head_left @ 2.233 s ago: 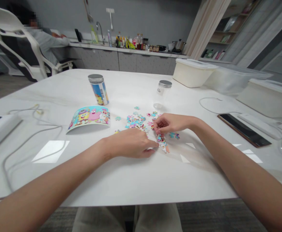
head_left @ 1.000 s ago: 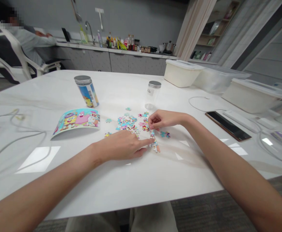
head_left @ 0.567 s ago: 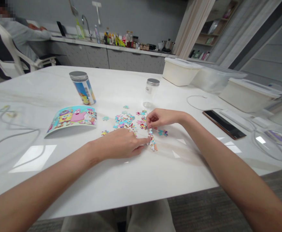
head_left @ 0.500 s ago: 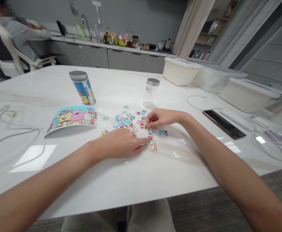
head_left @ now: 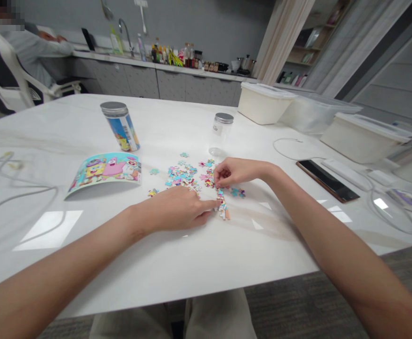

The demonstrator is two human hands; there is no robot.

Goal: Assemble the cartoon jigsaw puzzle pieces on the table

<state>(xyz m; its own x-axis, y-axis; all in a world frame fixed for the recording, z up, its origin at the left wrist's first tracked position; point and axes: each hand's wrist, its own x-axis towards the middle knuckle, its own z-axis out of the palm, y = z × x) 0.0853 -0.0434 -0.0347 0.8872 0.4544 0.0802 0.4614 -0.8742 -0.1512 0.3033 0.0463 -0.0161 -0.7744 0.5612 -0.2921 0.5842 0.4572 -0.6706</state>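
Observation:
Loose jigsaw puzzle pieces (head_left: 182, 174) in pink, blue and white lie scattered on the white table. My left hand (head_left: 174, 209) rests just in front of them, its index finger stretched out to touch a short joined strip of pieces (head_left: 222, 208). My right hand (head_left: 232, 173) is bunched over the pieces to the right of the pile, and its fingertips hide whatever lies under them. A curved cartoon picture card (head_left: 103, 169) lies left of the pile. Behind it stands a printed puzzle canister (head_left: 121, 128) with a silver lid, and a clear jar (head_left: 220, 132) stands beyond the pieces.
A black phone (head_left: 324, 181) and a white cable (head_left: 291, 146) lie on the white table (head_left: 50, 127) at right, with more cables at left. Plastic storage tubs (head_left: 264, 103) stand at the back right. A seated person (head_left: 32, 52) is at the far counter.
My right hand has shifted left onto the pieces, and my left index finger has stretched out to the joined strip. The whole view has turned slightly.

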